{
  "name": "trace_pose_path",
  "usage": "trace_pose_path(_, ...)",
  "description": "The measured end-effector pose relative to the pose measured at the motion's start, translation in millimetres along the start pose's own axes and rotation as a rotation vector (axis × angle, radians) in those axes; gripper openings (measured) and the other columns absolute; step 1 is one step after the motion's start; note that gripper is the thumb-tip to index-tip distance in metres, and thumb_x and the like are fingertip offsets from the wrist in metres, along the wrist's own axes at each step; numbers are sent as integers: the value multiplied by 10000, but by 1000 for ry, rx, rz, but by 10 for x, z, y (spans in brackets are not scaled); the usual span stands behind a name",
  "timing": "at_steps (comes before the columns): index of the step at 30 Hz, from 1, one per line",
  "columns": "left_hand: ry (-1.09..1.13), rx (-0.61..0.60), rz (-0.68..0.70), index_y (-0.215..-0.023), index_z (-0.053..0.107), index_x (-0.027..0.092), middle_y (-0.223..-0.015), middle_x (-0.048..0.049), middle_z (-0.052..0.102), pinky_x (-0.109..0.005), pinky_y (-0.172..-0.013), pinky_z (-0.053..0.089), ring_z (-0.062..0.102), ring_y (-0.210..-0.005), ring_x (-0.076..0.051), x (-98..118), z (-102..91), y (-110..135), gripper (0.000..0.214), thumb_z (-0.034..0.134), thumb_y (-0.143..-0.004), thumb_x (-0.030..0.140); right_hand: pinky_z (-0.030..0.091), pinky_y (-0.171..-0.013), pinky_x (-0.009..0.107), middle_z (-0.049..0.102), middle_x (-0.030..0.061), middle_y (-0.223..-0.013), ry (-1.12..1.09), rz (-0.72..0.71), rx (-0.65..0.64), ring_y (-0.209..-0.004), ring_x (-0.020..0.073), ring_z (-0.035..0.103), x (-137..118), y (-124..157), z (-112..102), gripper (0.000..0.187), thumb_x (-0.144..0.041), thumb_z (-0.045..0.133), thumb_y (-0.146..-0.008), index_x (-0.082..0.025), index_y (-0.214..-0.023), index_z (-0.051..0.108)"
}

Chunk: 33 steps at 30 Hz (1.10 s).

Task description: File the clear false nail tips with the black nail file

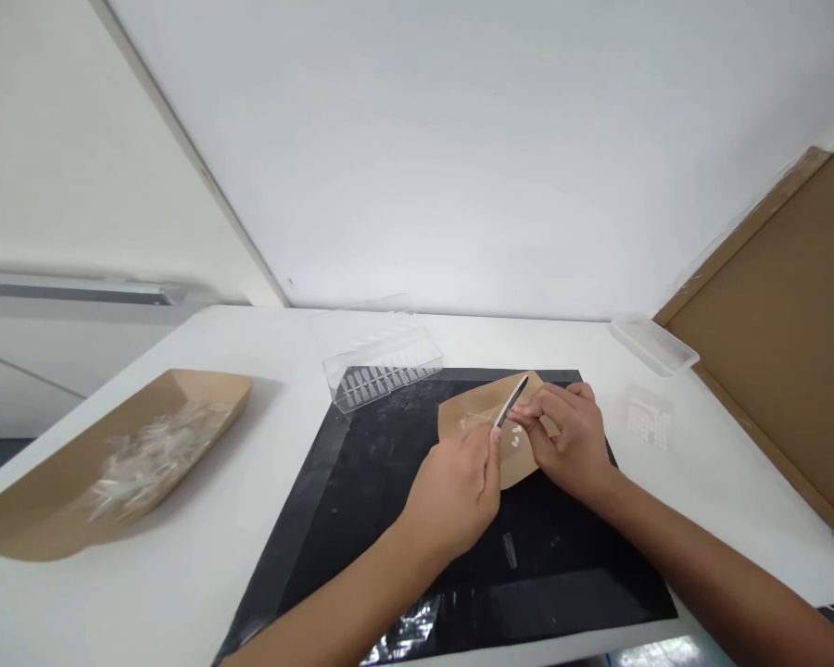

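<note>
My left hand (457, 491) is closed in a pinch over a small brown paper tray (473, 412) on the black mat (389, 500). My right hand (570, 435) is closed round a thin dark tool like tweezers (512, 401), whose tip points up and away. Between the two hands a few small white pieces (515, 438) lie on the brown tray. What the left fingers pinch is too small to make out. A clear small piece (510, 548) lies on the mat nearer to me.
A clear plastic box with rows of small clear pieces (382, 366) stands behind the mat. A large brown paper tray (56, 519) with several clear bits sits at left. A white shallow tray (653, 343) and a cardboard sheet (785, 324) are at right.
</note>
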<state>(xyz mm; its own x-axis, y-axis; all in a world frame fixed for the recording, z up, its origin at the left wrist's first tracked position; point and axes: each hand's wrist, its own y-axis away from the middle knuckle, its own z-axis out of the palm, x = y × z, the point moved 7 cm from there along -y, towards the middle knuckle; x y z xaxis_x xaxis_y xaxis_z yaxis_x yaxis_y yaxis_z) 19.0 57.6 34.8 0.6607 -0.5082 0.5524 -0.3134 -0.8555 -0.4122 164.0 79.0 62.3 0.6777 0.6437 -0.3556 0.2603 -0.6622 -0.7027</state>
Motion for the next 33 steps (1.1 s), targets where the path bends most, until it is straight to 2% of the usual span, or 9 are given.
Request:
trace_pose_path(3,-2,10,14,-819,583,192,-746,-36,668,-310,-606,430,648,-647,-189,10,-12,5,398,315,-1102,272,314,-742,365,711,-48,-708,-21,-12,-26,-622,117,625,-31,8,14,266,-217,655,-1003,-216,-745,589)
trace_pose_path(7,-4,8,17,-830,583,190,-759,-38,668,-305,-611,433,652,-651,-186,19,-14,3,397,306,-1102,271,317,-748,360,718,-39,-728,-2,45,10,-628,120,625,11,1,-34,259,-227,664,-996,-212,-751,582)
trace_pose_path(11,-6,11,25,-801,568,196,-725,-26,658,-303,-592,418,636,-620,-180,38,-29,2,393,322,-1098,273,313,-747,359,711,-44,-719,-25,22,-70,-623,118,614,-17,14,18,283,-213,648,-996,-208,-732,546)
trace_pose_path(15,8,12,7,-812,575,195,-744,-28,670,-302,-600,427,648,-642,-180,34,-30,7,400,313,-1101,283,312,-738,358,717,-40,-731,-1,38,19,-623,118,620,-1,-5,-47,248,-202,641,-996,-214,-757,572)
trace_pose_path(19,14,15,0,-771,559,200,-696,-21,650,-301,-583,420,640,-611,-178,39,-19,14,417,318,-1099,289,307,-725,355,708,-47,-721,13,-11,-33,-605,112,609,-33,-46,-42,268,-189,642,-993,-211,-740,554)
trace_pose_path(23,19,28,-8,-793,580,200,-722,-30,670,-302,-584,429,660,-634,-187,56,-32,8,421,312,-1102,296,316,-745,360,717,-41,-731,48,0,47,-617,116,618,-26,-70,-133,250,-204,635,-1005,-216,-762,579)
trace_pose_path(26,23,42,10,-787,581,201,-714,-26,674,-302,-565,417,642,-603,-180,72,-52,-1,408,329,-1097,286,313,-728,359,732,-40,-747,-4,-13,-65,-624,119,626,-34,-60,-53,258,-206,620,-1011,-217,-758,573)
trace_pose_path(30,55,56,17,-826,607,195,-758,-33,699,-304,-640,471,694,-696,-195,79,-83,-7,405,326,-1101,290,318,-750,362,717,-43,-734,20,17,27,-618,110,613,-20,-62,-104,265,-212,646,-1005,-211,-753,564)
trace_pose_path(33,57,44,5,-825,605,196,-746,-30,698,-303,-636,473,690,-681,-192,77,-92,-4,407,325,-1101,299,313,-739,361,731,-46,-749,-18,-40,-37,-627,106,622,-94,-60,-62,249,-189,632,-1010,-211,-773,562)
